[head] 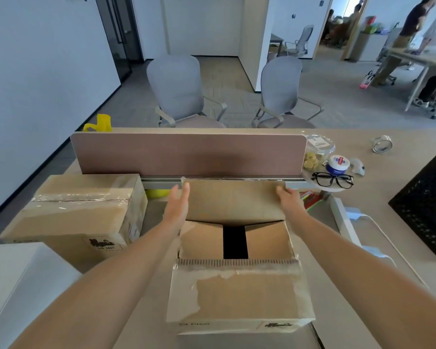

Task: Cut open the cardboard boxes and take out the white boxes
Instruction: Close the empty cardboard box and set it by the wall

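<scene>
While the left hand (pixel 178 205) presses flat, fingers straight, against the far flap (pixel 233 200) and the right hand (pixel 288 197) grips its other edge, the opened cardboard box (pixel 237 295) sits on the desk (pixel 378 192), with a sealed cardboard box (pixel 81 210) just to its left.

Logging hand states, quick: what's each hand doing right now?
Left hand: open, straight fingers against left edge of flap.
Right hand: fingers curled on flap, right corner.
</scene>
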{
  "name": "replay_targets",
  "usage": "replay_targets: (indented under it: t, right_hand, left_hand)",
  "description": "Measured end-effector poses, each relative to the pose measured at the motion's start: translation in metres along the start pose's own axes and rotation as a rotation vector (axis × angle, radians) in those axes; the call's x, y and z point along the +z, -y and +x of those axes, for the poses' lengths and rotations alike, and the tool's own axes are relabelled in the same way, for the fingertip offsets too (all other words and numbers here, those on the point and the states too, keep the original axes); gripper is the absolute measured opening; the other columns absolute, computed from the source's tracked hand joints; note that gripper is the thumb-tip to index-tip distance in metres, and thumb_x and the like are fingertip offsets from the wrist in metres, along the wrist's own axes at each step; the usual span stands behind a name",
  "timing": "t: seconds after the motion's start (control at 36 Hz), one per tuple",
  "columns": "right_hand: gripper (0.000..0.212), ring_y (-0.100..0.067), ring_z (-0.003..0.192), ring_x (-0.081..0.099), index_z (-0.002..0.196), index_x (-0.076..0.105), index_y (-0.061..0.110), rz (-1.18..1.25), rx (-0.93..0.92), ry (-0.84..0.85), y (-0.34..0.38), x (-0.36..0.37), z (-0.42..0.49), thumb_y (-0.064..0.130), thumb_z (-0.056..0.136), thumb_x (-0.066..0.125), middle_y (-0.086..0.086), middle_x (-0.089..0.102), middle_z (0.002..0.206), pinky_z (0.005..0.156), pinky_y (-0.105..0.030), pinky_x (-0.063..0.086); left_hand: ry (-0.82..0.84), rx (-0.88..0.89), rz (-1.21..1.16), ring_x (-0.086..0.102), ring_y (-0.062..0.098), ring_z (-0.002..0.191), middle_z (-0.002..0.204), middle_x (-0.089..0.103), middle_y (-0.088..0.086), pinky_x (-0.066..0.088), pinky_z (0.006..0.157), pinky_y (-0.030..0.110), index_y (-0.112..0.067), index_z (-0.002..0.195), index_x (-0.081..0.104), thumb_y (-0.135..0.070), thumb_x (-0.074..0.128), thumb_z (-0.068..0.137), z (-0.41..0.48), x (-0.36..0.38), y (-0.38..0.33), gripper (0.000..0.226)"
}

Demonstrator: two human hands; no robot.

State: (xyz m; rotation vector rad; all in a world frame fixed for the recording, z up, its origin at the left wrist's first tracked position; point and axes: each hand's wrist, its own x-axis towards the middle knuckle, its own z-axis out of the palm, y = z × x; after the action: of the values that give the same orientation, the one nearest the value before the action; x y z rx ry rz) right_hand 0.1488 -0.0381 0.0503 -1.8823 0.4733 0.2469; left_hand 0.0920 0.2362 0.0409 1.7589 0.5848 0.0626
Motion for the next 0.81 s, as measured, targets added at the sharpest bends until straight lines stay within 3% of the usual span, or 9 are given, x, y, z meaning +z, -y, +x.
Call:
replay_targets:
  t: [0.06,0.11,0.19,0.31,0.36,0.44,0.56,0.67,0.81]
  right_hand:
    - [0.067,-0.030,0.128,0.043,0.144,0.040,0.017,0.106,0.037,-0.065,-0.003,-0.007,-0.007,0.063,0.096,0.030,-0.006,0.045,0.139,0.107,-0.044,0.031]
    - [0.082,-0.027,0.119,0.050,0.123,0.063,0.009,0.169,0.043,-0.058,-0.017,-0.014,-0.012,0.071,0.093,0.020,-0.005,0.059,0.129,0.102,-0.039,0.031]
    - [0.091,-0.021,0.087,0.059,0.078,0.075,0.000,0.184,0.000,-0.002,-0.043,-0.021,-0.036,0.070,0.094,0.019,-0.007,0.071,0.094,0.087,-0.029,0.033]
    - [0.062,-0.013,0.074,0.060,0.083,0.078,0.013,0.080,0.028,0.053,-0.079,-0.019,-0.055,0.055,0.098,0.036,0.007,0.069,0.091,0.075,-0.029,0.041]
    - [0.040,-0.015,0.082,0.063,0.080,0.078,0.031,-0.080,-0.025,0.021,-0.089,-0.013,-0.057,0.054,0.091,0.047,0.015,0.067,0.088,0.092,-0.038,0.044]
    - [0.026,-0.013,0.106,0.052,0.091,0.074,0.040,-0.613,-0.262,-0.098,-0.089,-0.004,-0.059,0.046,0.090,0.049,0.018,0.065,0.104,0.103,-0.038,0.023]
    - [0.034,-0.014,0.139,0.032,0.126,0.057,0.042,-1.004,-0.654,-0.080,-0.083,0.013,-0.083,0.039,0.096,0.042,0.014,0.045,0.142,0.115,-0.045,0.010]
    - [0.055,-0.028,0.149,-0.014,0.149,0.013,0.050,-1.047,-0.606,0.139,-0.100,0.037,-0.089,0.058,0.096,0.024,0.016,-0.005,0.162,0.118,-0.054,-0.007]
    - [0.060,-0.032,0.146,-0.022,0.147,-0.005,0.056,-1.097,-0.579,0.094,-0.119,0.047,-0.087,0.067,0.093,0.017,0.017,-0.018,0.159,0.116,-0.059,-0.010]
  left_hand:
    - [-0.002,0.033,-0.055,0.040,0.016,0.134,0.141,0.048,-0.003,0.025,0.114,0.039,-0.018,0.140,0.050,-0.062,0.024,0.099,-0.013,-0.010,-0.005,0.065]
    - [0.032,0.075,-0.031,0.054,0.011,0.116,0.118,0.067,-0.008,0.030,0.112,0.042,-0.016,0.098,0.077,-0.067,0.016,0.097,-0.027,-0.021,-0.001,0.079]
    - [0.219,0.120,0.030,0.065,0.013,0.100,0.089,0.077,-0.003,0.035,0.104,0.037,-0.012,0.067,0.078,-0.072,0.019,0.090,-0.047,-0.026,0.019,0.087]
    - [0.352,0.181,0.400,0.062,0.001,0.100,0.097,0.073,-0.023,0.043,0.099,0.031,-0.030,0.079,0.080,-0.089,0.032,0.073,-0.063,-0.022,0.053,0.077]
    - [0.293,0.303,0.642,0.058,-0.002,0.107,0.107,0.068,-0.028,0.039,0.107,0.040,-0.038,0.094,0.077,-0.085,0.039,0.075,-0.065,-0.015,0.065,0.063]
    - [0.131,0.489,0.953,0.046,0.006,0.127,0.130,0.055,-0.025,0.014,0.119,0.051,-0.044,0.127,0.057,-0.066,0.040,0.091,-0.079,0.005,0.067,0.046]
    - [0.117,0.562,1.100,0.011,0.030,0.150,0.159,0.024,-0.013,-0.010,0.117,0.055,-0.044,0.151,0.020,-0.053,0.022,0.102,-0.107,0.038,0.065,0.050]
    - [0.147,0.473,1.156,-0.010,0.043,0.148,0.163,0.003,-0.016,-0.014,0.108,0.067,-0.053,0.150,0.000,-0.055,0.010,0.100,-0.110,0.058,0.078,0.051]
    - [0.118,0.395,1.144,-0.006,0.047,0.147,0.162,0.005,-0.019,-0.012,0.103,0.071,-0.057,0.148,0.001,-0.056,0.012,0.097,-0.108,0.062,0.091,0.052]
